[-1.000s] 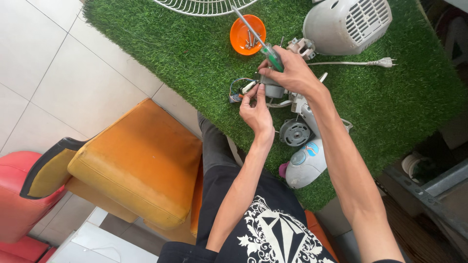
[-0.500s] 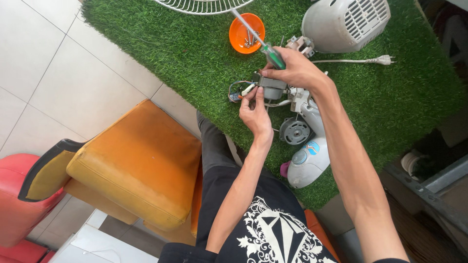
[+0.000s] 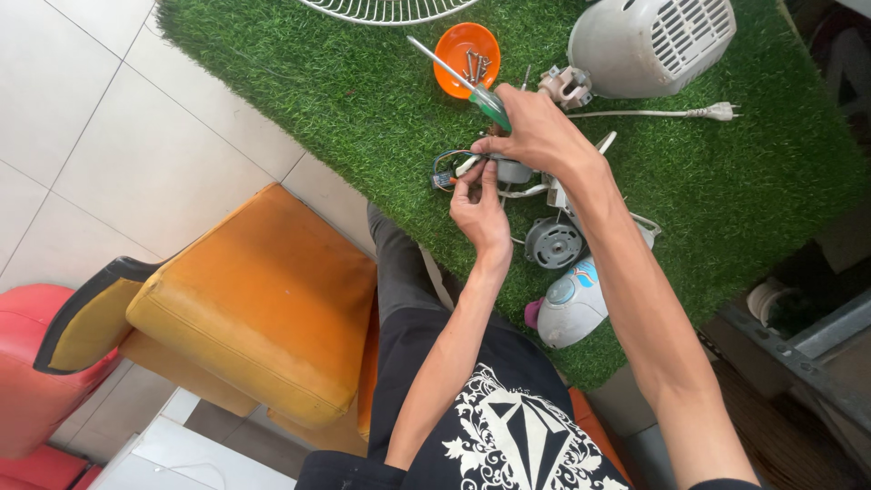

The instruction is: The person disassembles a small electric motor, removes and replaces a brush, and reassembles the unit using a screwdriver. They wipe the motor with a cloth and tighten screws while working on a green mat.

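A small grey fan part (image 3: 513, 170) with coloured wires (image 3: 446, 168) was held just above the green artificial turf (image 3: 345, 100), pinched between both hands so its loose leads stayed clear. The left hand (image 3: 481, 210) closed thumb and fingertips on its near side; the right hand (image 3: 535, 134) steadied the far side while also clasping a green-handled screwdriver (image 3: 458, 80), shaft pointing away, kept ready. Just beside lay the motor (image 3: 553, 243) and white-and-blue base housing (image 3: 572, 308). An orange dish (image 3: 454, 45) kept the screws together. The grey rear casing (image 3: 649, 44), plug (image 3: 721, 112) and wire guard (image 3: 386, 9) lay farther off. Pale floor tiles (image 3: 109, 136) and an orange cushioned seat (image 3: 263, 299) bordered the turf.
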